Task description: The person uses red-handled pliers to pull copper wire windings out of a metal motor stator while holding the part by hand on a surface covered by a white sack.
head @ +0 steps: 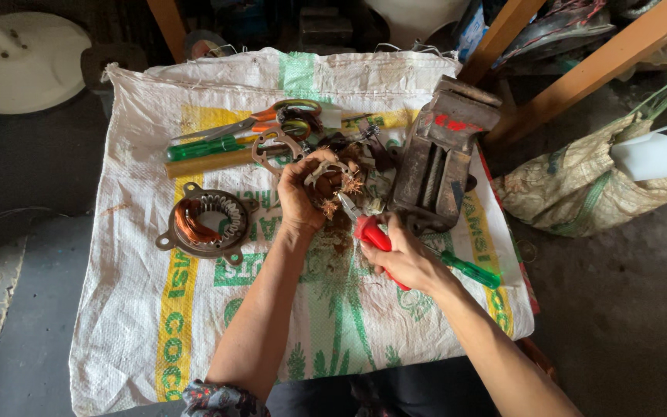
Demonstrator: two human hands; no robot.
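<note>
My left hand (301, 191) grips a small motor stator (335, 184) with frayed copper wire sticking out of it, held above the woven sack (133, 309) that covers the table. My right hand (403, 255) is closed on the red handles of pliers (370, 233), whose metal jaws touch the copper wire at the stator's lower right side. A second stator (208, 219) with copper windings lies flat on the sack, to the left of my left hand.
A rusty metal bench vise (441, 158) stands right of the hands. Orange-handled scissors (272, 116), green-handled screwdrivers (210, 145) and a wooden stick lie behind them. Another green-handled screwdriver (468, 269) lies by my right wrist. A bag (580, 193) sits on the floor at right.
</note>
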